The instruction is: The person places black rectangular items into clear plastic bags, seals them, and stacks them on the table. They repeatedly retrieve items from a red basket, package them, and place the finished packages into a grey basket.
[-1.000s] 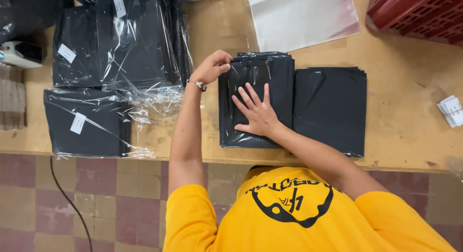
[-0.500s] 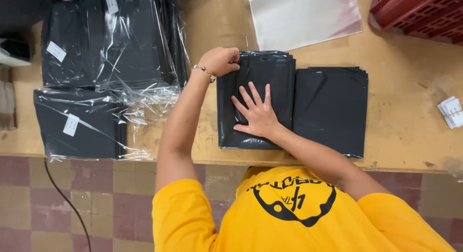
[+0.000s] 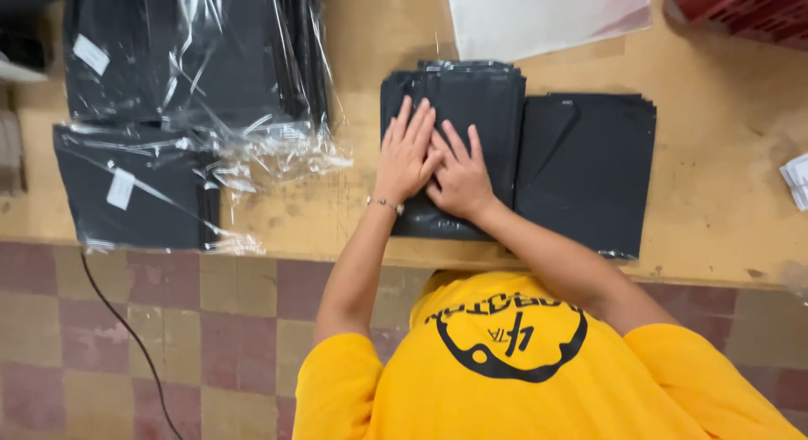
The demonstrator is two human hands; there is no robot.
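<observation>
Yellow short-sleeved T-shirt with round black printed emblem, thin metal bracelet (image 3: 385,204) on one wrist, bare forearms

A folded black garment (image 3: 459,120) is seen lying flat on the wooden bench (image 3: 724,179). The left hand (image 3: 407,154) and right hand (image 3: 459,181) are laid side by side on it, palms down, fingers spread, touching each other. A second stack of black fabric (image 3: 589,166) is placed just beside it. Black garments in clear plastic bags (image 3: 185,95) are piled further along the bench. A red crate (image 3: 749,11) is noted at the far corner.
</observation>
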